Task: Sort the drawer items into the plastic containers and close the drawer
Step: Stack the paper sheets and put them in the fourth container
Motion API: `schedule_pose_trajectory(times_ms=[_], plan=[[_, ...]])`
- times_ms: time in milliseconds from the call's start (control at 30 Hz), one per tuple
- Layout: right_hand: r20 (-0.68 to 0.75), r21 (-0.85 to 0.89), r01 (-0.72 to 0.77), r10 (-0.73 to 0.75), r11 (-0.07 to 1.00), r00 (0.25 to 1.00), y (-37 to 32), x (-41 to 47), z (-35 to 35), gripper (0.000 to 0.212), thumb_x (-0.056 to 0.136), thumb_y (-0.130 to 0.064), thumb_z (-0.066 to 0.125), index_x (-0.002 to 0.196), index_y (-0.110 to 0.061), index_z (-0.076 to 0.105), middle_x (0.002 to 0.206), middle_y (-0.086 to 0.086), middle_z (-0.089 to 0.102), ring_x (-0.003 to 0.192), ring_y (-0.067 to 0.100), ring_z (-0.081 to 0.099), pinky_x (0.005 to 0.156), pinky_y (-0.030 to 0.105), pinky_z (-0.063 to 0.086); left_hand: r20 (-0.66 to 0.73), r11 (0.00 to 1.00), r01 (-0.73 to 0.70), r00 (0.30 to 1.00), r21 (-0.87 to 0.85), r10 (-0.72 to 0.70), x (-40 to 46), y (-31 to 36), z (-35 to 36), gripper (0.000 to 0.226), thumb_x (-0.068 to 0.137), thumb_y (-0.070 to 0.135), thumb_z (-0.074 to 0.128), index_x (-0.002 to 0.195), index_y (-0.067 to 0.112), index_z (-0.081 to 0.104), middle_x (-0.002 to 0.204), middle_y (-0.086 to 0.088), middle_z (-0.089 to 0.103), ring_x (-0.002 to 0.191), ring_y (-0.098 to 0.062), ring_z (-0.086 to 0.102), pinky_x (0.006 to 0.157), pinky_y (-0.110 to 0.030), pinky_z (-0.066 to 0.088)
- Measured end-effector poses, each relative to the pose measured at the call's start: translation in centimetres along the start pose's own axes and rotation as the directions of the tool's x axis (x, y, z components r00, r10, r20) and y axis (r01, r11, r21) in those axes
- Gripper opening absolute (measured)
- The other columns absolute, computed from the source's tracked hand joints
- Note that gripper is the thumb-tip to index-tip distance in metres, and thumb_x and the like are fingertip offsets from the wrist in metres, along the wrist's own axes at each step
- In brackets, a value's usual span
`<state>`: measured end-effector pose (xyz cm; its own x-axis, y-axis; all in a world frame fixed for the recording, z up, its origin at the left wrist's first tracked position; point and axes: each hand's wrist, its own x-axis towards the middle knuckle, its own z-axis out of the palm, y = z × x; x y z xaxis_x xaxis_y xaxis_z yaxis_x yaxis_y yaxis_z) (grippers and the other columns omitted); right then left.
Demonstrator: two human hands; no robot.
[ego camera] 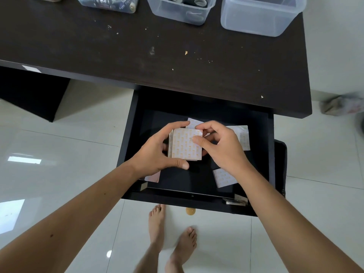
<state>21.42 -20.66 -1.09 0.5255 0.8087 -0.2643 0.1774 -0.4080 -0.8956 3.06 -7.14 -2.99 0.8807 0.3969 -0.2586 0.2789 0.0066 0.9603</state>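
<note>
Drawer (197,107) pulled open below the worktop (137,52). Both hands over its middle hold a stack (186,143) of white patterned squares: left hand (157,152) has fingers curled round the stack's 9 o'clock edge, right hand (218,146) pinches its 3 o'clock edge. Loose squares lie on the drawer floor at 12, 3, 5 and 8 o'clock of the stack. Three clear containers (262,18) stand along the worktop's far edge.

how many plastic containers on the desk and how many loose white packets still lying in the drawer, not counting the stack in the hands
plastic containers on the desk: 3 in view
loose white packets lying in the drawer: 4 visible, partly hidden by hands
total: 7
The left hand and right hand hold the stack.
</note>
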Motion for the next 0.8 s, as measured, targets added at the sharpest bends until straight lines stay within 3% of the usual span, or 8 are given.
schedule_pose_trajectory(times_ms=[133, 267, 333, 433, 533, 600, 700, 800], plan=[[-0.042, -0.020, 0.028, -0.029, 0.999, 0.999, -0.2, 0.2, 0.1, 0.027, 0.090, -0.023, 0.086, 0.114, -0.026, 0.074, 0.109, 0.000, 0.066, 0.086, 0.017, 0.074, 0.071, 0.038, 0.067, -0.049, 0.999, 0.003, 0.999, -0.047, -0.005, 0.1, -0.1, 0.0, 0.080, 0.073, 0.014, 0.096, 0.137, 0.037, 0.055, 0.139, 0.007, 0.057, 0.127, -0.024, 0.060, 0.081, -0.041, 0.066], [-0.058, -0.194, 0.068, -0.080, 0.979, 0.995, 0.3, -0.5, -3.3, 0.031, 0.085, -0.024, 0.089, 0.114, -0.027, 0.076, 0.104, -0.008, 0.068, 0.095, 0.009, 0.067, 0.085, 0.021, 0.057, -0.100, 1.000, -0.009, 0.995, -0.028, 0.006, 0.3, -0.2, -0.3, 0.079, 0.075, 0.011, 0.095, 0.136, 0.039, 0.053, 0.139, 0.010, 0.058, 0.128, -0.018, 0.059, 0.085, -0.038, 0.064], [-0.047, -0.341, 0.056, -0.077, 0.938, 0.996, 0.9, -0.6, -5.2, 0.038, 0.083, -0.023, 0.090, 0.118, -0.028, 0.075, 0.111, -0.012, 0.067, 0.108, 0.007, 0.063, 0.095, 0.022, 0.051, -0.128, 0.999, -0.008, 0.992, -0.043, 0.002, 0.4, -0.2, -0.5, 0.079, 0.076, 0.008, 0.094, 0.134, 0.042, 0.053, 0.138, 0.010, 0.058, 0.127, -0.018, 0.060, 0.084, -0.036, 0.063], [-0.043, -0.534, -0.009, -0.016, 0.845, 0.999, 1.9, -0.3, -6.1, 0.057, 0.083, -0.013, 0.088, 0.133, -0.030, 0.067, 0.136, -0.012, 0.053, 0.134, 0.019, 0.043, 0.095, 0.016, 0.036, -0.158, 0.998, -0.022, 0.987, -0.067, 0.011, 0.7, -0.2, -0.6, 0.078, 0.076, 0.001, 0.091, 0.128, 0.046, 0.053, 0.138, 0.009, 0.058, 0.125, -0.018, 0.061, 0.079, -0.030, 0.061], [-0.021, -0.644, -0.061, 0.063, 0.763, 0.998, 2.3, 0.1, -6.0, 0.080, 0.084, 0.003, 0.076, 0.153, -0.026, 0.048, 0.160, -0.006, 0.029, 0.150, 0.025, 0.024, 0.098, 0.023, 0.037, -0.171, 0.999, -0.018, 0.985, -0.048, 0.010, 0.8, -0.4, -0.8, 0.078, 0.077, -0.001, 0.090, 0.129, 0.045, 0.053, 0.138, 0.009, 0.058, 0.124, -0.021, 0.062, 0.080, -0.031, 0.063], [0.000, -0.700, -0.087, 0.122, 0.709, 0.993, 2.4, 0.3, -5.9, 0.092, 0.083, 0.010, 0.072, 0.160, -0.023, 0.036, 0.164, -0.003, 0.023, 0.154, 0.025, 0.020, 0.098, 0.025, 0.036, -0.159, 1.000, 0.002, 0.987, -0.006, -0.003, 0.7, -0.5, -0.7, 0.079, 0.078, 0.001, 0.090, 0.131, 0.046, 0.052, 0.138, 0.010, 0.057, 0.124, -0.023, 0.061, 0.084, -0.038, 0.065], [-0.007, -0.747, -0.096, 0.136, 0.658, 0.991, 2.8, 0.5, -5.8, 0.094, 0.083, 0.013, 0.072, 0.163, -0.020, 0.033, 0.160, -0.001, 0.028, 0.149, 0.026, 0.026, 0.097, 0.026, 0.039, -0.151, 0.998, 0.012, 0.989, 0.056, -0.003, 0.6, -0.6, -0.7, 0.080, 0.078, 0.004, 0.091, 0.132, 0.048, 0.051, 0.139, 0.014, 0.056, 0.126, -0.024, 0.060, 0.086, -0.042, 0.066], [-0.009, -0.738, -0.081, 0.110, 0.670, 0.994, 3.1, 0.5, -5.8, 0.088, 0.084, 0.000, 0.080, 0.159, -0.018, 0.039, 0.152, -0.003, 0.034, 0.142, 0.025, 0.030, 0.104, 0.032, 0.042, -0.178, 0.997, 0.018, 0.984, 0.073, -0.005, 0.7, -0.6, -0.8, 0.081, 0.078, 0.006, 0.092, 0.132, 0.049, 0.050, 0.138, 0.012, 0.056, 0.125, -0.023, 0.061, 0.086, -0.041, 0.065]])
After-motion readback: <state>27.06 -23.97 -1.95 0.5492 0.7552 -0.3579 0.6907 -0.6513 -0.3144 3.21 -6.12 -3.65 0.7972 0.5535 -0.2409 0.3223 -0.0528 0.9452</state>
